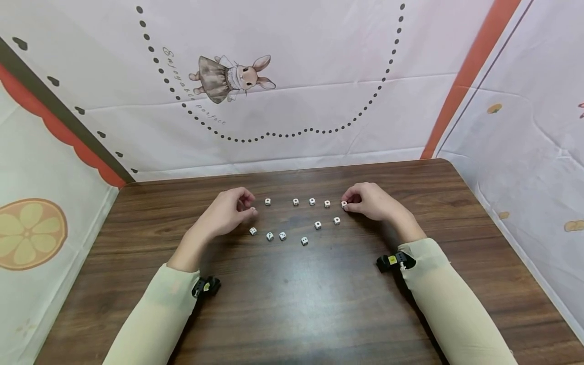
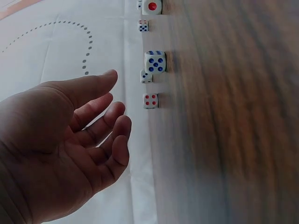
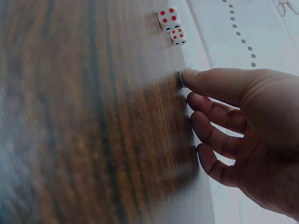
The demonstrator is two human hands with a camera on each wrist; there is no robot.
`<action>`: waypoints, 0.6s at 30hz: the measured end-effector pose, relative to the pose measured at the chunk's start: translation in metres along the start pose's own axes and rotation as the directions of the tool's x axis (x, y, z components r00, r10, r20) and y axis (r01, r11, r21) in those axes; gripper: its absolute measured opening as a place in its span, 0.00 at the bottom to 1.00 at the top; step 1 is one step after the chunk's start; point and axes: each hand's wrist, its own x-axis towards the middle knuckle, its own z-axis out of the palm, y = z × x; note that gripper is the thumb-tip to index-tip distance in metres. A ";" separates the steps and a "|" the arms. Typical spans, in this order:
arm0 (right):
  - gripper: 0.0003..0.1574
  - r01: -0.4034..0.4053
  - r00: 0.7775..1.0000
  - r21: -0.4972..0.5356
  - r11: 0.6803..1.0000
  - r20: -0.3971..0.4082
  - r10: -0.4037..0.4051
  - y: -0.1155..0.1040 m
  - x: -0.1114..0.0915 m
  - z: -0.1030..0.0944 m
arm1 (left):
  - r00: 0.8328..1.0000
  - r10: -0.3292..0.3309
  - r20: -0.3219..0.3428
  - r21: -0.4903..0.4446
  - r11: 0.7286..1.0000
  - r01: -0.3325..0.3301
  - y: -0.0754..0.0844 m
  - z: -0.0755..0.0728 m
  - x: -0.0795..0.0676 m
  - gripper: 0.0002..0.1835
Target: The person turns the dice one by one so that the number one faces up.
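Note:
At the right end of a back row of dice, my right hand (image 1: 371, 200) pinches a white die (image 1: 344, 204) between thumb and fingers, low at the tabletop. In the right wrist view the thumb (image 3: 210, 84) covers most of that die. My left hand (image 1: 225, 210) hovers by the row's left end, its fingers loosely curved around nothing. Just beyond its fingertips sits another die (image 1: 267, 202). Three more dice stand between, one being the die (image 1: 312, 202). Below the left hand lies a die (image 1: 253, 231) of a looser front group.
The front group also includes a die (image 1: 283, 235), a die (image 1: 304, 241) and a die (image 1: 336, 221), set unevenly. All rest on a brown wood-grain table (image 1: 292, 314). A printed white cloth (image 1: 319, 66) hangs behind its far edge and along both sides.

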 end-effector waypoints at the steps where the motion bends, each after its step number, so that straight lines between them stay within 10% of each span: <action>1: 0.06 -0.001 1.000 0.001 1.000 0.000 0.001 0.000 0.000 0.000 | 1.000 -0.002 0.000 0.000 1.000 0.002 0.000 0.000 -0.002 0.17; 18: 0.07 0.000 1.000 0.001 1.000 0.002 0.000 0.000 0.000 0.001 | 0.999 -0.005 0.044 0.002 1.000 0.005 -0.001 0.002 -0.026 0.15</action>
